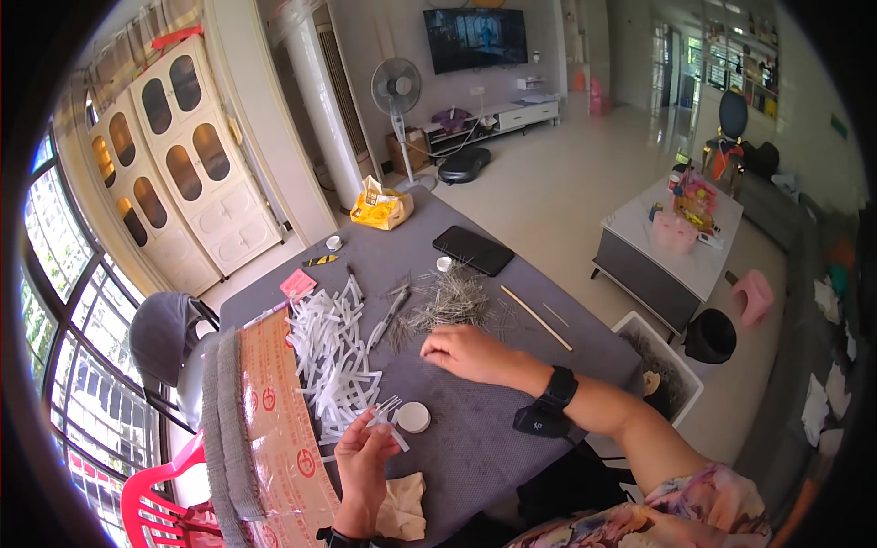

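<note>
My left hand (364, 454) is pinched on a white strip (399, 440), and several thin pale prongs fan out above its fingertips. It is over the near end of a heap of white strips (333, 352), beside a round white lid (414, 417). My right hand (468, 353) has its fingers curled together at the near edge of a tangled pile of thin metal wires (454, 297). Whatever its fingertips hold is too small or hidden. A slim grey tool (389, 318) lies between strips and wires. Below the lid is a beige cloth (403, 505).
The grey-covered table (512, 438) also bears a black phone (472, 249), a wooden stick (537, 318), a pink pad (298, 284) and a yellow bag (381, 205). Brown printed wrapping (279, 411) covers its left side. A white bin (681, 370) stands right; a red chair (146, 498), left.
</note>
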`<state>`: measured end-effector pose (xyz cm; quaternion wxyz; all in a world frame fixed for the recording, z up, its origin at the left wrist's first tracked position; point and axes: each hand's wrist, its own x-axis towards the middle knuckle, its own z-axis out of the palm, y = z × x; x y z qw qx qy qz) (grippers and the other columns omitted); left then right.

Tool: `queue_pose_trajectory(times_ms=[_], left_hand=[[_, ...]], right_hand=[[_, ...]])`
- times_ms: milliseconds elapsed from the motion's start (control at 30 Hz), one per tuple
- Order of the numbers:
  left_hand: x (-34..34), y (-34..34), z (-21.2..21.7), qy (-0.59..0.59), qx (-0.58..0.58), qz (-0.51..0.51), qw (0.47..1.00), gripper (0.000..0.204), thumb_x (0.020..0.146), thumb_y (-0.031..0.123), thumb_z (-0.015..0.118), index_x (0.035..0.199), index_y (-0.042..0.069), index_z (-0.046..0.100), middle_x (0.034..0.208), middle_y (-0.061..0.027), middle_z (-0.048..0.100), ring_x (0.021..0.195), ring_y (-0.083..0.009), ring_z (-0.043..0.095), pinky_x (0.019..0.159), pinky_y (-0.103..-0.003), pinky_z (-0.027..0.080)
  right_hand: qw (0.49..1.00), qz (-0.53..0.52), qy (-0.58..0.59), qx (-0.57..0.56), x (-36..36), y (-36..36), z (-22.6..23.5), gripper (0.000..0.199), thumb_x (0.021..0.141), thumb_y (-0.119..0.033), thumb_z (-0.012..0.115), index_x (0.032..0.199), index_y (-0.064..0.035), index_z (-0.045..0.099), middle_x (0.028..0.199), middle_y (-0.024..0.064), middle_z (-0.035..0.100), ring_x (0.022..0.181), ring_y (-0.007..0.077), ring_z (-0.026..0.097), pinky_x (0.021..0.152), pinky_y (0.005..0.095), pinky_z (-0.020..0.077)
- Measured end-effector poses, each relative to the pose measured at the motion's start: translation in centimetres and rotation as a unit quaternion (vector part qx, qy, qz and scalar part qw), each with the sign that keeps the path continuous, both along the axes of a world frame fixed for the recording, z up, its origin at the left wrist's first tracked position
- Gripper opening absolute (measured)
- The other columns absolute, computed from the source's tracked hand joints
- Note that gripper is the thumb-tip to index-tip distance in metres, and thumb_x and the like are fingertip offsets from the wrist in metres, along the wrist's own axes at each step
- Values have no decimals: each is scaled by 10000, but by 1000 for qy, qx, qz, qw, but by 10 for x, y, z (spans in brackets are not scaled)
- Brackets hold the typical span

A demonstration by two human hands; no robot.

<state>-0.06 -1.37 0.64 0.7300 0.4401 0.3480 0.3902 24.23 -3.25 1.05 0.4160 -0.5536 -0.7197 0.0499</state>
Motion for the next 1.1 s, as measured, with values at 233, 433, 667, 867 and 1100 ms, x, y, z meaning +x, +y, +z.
queue_pose_trajectory(times_ms=[233,433,667,867,1100], left_hand=[[-2,-2,3,-27,-33,16,999,309,794,8,582,1097,28,522,793,-57,618,642,-91,581,552,-202,507],[-9,-5,4,-22,-46,33,998,349,801,24,574,1139,24,486,826,-59,605,666,-92,574,572,-195,498],[0,4,4,-21,-27,9,999,375,813,61,574,1174,32,481,902,-64,598,730,-94,563,629,-205,475],[-10,6,2,-41,-33,7,999,361,813,49,578,1162,36,486,897,-64,617,719,-97,599,623,-200,508],[-10,4,1,-48,-33,-4,998,336,798,77,610,1124,63,529,868,-39,625,693,-74,584,630,-209,501]], right_hand=[[993,77,51,-78,-11,-4,-8,129,750,-136,615,777,-12,596,722,136,619,658,279,607,607,340,469],[988,51,133,-54,-22,-9,-2,124,752,-122,637,792,-10,601,684,102,631,583,184,616,544,277,471],[984,71,162,-17,-41,-17,11,77,742,-66,647,768,-10,601,680,54,599,614,99,565,555,231,448],[995,93,33,28,-55,-11,4,134,704,-112,671,703,-51,551,751,35,552,705,216,501,640,321,400],[996,83,6,34,-56,-16,4,127,692,-93,677,710,-47,560,744,30,559,710,206,505,639,312,406]])
